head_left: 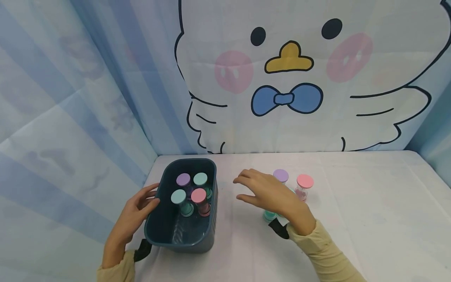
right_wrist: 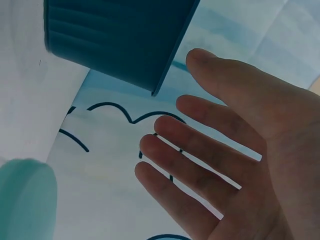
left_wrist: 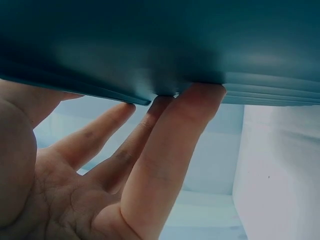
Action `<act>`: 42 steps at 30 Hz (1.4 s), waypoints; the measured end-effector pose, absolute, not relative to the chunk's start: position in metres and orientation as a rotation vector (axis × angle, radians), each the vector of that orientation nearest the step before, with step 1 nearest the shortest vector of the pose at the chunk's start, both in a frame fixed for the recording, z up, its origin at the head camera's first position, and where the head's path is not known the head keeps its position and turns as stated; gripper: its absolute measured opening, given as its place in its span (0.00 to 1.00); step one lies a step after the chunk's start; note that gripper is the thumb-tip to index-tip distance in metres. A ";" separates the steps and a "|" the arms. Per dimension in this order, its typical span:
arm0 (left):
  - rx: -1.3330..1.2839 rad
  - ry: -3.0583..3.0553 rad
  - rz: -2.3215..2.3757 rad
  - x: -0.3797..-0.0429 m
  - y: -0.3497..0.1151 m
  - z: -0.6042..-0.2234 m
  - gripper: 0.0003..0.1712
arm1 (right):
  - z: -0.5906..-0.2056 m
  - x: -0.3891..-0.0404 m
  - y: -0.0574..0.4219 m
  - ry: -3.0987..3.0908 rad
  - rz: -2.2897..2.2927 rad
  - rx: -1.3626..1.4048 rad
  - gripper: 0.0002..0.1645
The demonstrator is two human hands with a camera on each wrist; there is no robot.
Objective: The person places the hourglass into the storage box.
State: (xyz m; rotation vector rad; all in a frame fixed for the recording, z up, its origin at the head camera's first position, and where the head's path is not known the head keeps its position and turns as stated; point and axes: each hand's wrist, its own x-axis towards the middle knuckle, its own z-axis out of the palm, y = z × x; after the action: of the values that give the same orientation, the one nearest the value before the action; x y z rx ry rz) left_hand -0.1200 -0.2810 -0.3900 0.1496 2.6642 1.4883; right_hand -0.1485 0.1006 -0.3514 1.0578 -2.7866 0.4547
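In the head view a dark teal bin stands at the left, holding several small sand timers with coloured caps: a purple one, a pink one and mint ones. My left hand rests against the bin's left side. Its fairly straight fingers touch the outer wall in the left wrist view. My right hand is to the right of the bin, above the table, fingers spread and holding nothing. Beneath and behind it, partly hidden, are more timers: a purple one, a pink one and mint ones.
The white-covered table extends to the right. A curtain with a cartoon bird hangs along the back edge, and a blue-striped curtain hangs at the left. A mint cap shows close by in the right wrist view.
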 end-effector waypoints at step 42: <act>0.137 2.641 1.508 -0.120 -0.279 -0.386 0.33 | -0.371 -0.133 0.153 -2.963 0.502 0.944 0.27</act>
State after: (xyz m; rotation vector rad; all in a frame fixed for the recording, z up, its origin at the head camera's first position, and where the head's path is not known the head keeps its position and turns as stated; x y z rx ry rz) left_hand -0.1202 -0.2795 -0.3857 0.1367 2.6410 1.5078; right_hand -0.1326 0.1532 -0.3713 0.9441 -2.9629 0.5020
